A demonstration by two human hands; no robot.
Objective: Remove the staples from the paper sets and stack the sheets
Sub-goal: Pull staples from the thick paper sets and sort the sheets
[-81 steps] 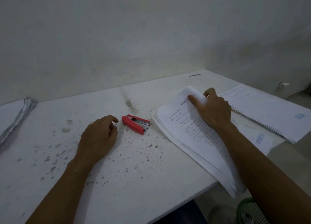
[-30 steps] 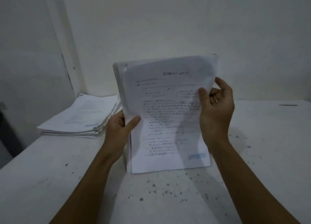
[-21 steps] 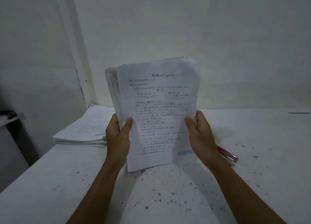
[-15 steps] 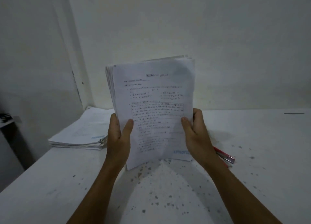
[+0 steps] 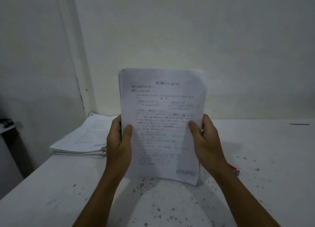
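A: Paper bundle (image 5: 162,124), where is it?
B: Upright in front of the wall, above the speckled white table (image 5: 170,206), printed side toward the camera. Its lower edge hangs just over the surface; I cannot tell whether it touches.
A: And the grip on it?
B: Left hand (image 5: 119,145) clamps the left edge, thumb on the front page, fingers behind. Right hand (image 5: 206,143) clamps the right edge the same way.
A: Can you read the print?
B: No, it is blurred. A blue mark sits at the bottom right corner of the top sheet.
A: Anything else on the table?
B: A flat stack of sheets (image 5: 81,141) lies at the far left, well apart from the bundle. A red stapler tool (image 5: 235,169) peeks out just behind the right wrist.
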